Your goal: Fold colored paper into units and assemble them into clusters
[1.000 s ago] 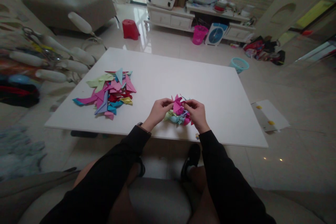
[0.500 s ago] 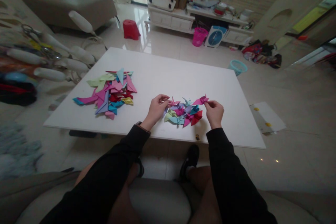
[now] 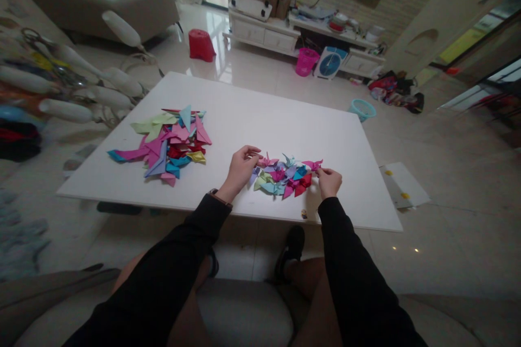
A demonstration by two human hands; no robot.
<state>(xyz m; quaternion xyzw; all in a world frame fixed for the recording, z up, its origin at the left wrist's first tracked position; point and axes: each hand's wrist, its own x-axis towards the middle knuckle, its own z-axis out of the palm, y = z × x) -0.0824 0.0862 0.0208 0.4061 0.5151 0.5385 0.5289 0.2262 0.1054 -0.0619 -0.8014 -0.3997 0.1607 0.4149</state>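
A cluster of small folded paper cranes in several colours lies on the white table (image 3: 268,114) between my two hands. At its upper right is a magenta paper crane (image 3: 312,165), its lower edge pinched by the fingertips of my right hand (image 3: 329,181). My left hand (image 3: 243,167) rests at the cluster's left side, fingers loosely bent and thumb apart from them. Just beside those fingertips sits a pink paper crane (image 3: 269,161); whether they touch it I cannot tell. A blue crane (image 3: 300,173) and a red crane (image 3: 303,185) lie below the magenta one.
Left on the table is a larger heap of folded paper pieces (image 3: 157,146). A small sticker (image 3: 304,214) marks the near edge. Beyond stand a red stool (image 3: 201,46), a pink bin (image 3: 306,62) and a light blue basket (image 3: 363,110). A white lamp (image 3: 120,29) borders the left.
My right hand has come down slightly and left with the magenta crane, which now sits lower against the cluster. My left hand has hardly moved. The whole view has shifted a little.
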